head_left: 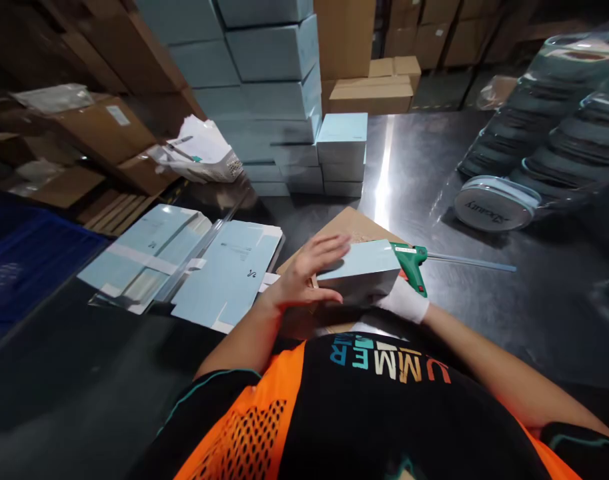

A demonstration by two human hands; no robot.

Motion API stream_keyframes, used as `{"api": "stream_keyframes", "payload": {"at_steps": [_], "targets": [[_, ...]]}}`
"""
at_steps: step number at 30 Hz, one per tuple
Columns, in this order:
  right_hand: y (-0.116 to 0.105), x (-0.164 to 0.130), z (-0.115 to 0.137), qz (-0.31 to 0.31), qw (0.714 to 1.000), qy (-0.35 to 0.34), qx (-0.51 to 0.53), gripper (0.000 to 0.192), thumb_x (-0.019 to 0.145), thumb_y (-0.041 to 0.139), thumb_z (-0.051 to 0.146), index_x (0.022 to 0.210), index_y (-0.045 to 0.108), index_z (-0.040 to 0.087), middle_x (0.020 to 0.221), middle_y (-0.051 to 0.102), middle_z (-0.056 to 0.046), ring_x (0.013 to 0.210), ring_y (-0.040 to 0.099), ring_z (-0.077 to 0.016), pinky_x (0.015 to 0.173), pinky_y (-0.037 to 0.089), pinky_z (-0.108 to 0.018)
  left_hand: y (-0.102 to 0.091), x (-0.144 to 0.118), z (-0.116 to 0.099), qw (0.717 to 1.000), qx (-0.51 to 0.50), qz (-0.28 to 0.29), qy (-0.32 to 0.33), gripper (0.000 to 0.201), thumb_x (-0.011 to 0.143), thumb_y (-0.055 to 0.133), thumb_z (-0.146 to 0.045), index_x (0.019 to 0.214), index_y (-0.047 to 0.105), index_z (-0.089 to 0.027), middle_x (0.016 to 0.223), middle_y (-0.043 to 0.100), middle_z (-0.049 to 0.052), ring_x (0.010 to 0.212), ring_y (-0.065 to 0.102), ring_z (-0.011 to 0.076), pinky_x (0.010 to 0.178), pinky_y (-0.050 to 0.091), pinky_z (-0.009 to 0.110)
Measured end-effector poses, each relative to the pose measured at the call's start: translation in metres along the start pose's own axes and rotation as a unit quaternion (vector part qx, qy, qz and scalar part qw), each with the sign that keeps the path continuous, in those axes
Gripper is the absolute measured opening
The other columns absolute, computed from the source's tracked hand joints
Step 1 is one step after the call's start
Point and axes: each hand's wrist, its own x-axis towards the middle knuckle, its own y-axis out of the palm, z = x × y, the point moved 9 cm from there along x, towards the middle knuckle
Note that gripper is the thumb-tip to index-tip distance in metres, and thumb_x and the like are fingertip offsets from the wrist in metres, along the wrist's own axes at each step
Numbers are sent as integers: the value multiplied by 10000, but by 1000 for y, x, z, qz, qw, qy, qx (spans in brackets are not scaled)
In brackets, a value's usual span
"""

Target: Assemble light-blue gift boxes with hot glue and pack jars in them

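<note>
"UMMER" on shirt

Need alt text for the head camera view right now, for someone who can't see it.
A person's left hand and bandaged right hand hold a pale blue box on the metal table. A green glue gun lies behind it, flat box blanks to the left.
</note>
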Motion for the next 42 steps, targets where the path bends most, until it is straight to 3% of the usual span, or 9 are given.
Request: {"api": "stream_keyframes", "payload": {"at_steps": [2, 5, 9, 13, 20, 25, 31, 37, 42], "targets": [[5, -2, -10, 39, 999, 8, 4, 591, 705, 985, 630, 1071, 778, 215, 1106, 830, -125, 1158, 813, -354, 1063, 666, -457, -8, -5, 10, 999, -14, -16, -32, 850, 862, 954, -580, 1627, 648, -374, 1626, 693, 176, 1545, 626, 398, 1267, 524, 659], [6, -1, -18, 34, 999, 11, 0, 665, 769, 929, 663, 1202, 743, 195, 1260, 809, -179, 1251, 775, -417, 1141, 626, -583, -16, -10, 23, 996, -26, -42, -74, 551, 944, 909, -468, 1469, 779, -363, 1515, 776, 147, 1510, 659, 375, 1258, 523, 660], [10, 0, -16, 22, 1000, -2, -1, 660, 900, 798, 741, 1267, 725, 196, 1320, 796, -192, 1256, 772, -413, 1124, 631, -537, -17, -14, 45, 982, -65, -101, -147, 387, 975, 864, -435, 1340, 842, -307, 1446, 813, 141, 1478, 688, 369, 1274, 504, 661], [11, 1, -21, 10, 1000, 9, -10, 757, 912, 731, 835, 1321, 717, 198, 1349, 782, -204, 1275, 755, -428, 1128, 619, -563, -13, -11, 59, 975, -86, -135, -156, 408, 950, 882, -455, 1314, 852, -273, 1405, 831, 150, 1440, 715, 362, 1269, 512, 629], [16, 4, -28, 51, 998, 29, -4, 997, 885, 622, 982, 1491, 653, 190, 1430, 745, -228, 1343, 715, -474, 1184, 580, -650, -17, -3, 68, 980, -133, -110, -101, 366, 1077, 690, -493, 1353, 859, -323, 1398, 845, 99, 1379, 751, 337, 1233, 530, 602], [18, 4, -29, 59, 997, 41, -1, 1179, 850, 613, 1024, 1626, 545, 138, 1484, 709, -269, 1393, 685, -505, 1215, 554, -682, -23, 2, 70, 990, -98, -68, -76, 376, 1104, 638, -481, 1381, 846, -334, 1390, 847, 91, 1350, 775, 326, 1194, 575, 585], [19, 5, -33, 57, 997, 53, 2, 1179, 826, 619, 1042, 1606, 577, 158, 1516, 694, -266, 1416, 675, -510, 1241, 532, -688, -25, 5, 68, 995, -55, -70, -42, 352, 1110, 651, -367, 1415, 826, -345, 1362, 858, 80, 1314, 801, 281, 1144, 625, 503], [17, 5, -33, 53, 997, 52, 6, 1153, 816, 621, 1050, 1550, 618, 162, 1487, 711, -262, 1409, 673, -506, 1255, 523, -674, -24, 5, 70, 993, -63, -79, -69, 314, 1088, 695, -337, 1358, 855, -360, 1324, 873, 67, 1292, 808, 262, 1149, 627, 478], [16, 5, -33, 45, 998, 48, 11, 1115, 834, 668, 1003, 1549, 621, 150, 1496, 706, -265, 1422, 659, -504, 1259, 514, -668, -22, 7, 73, 981, -81, -87, -155, 243, 1047, 751, -392, 1213, 912, -315, 1265, 890, 81, 1285, 810, 281, 1183, 614, 502]]}}
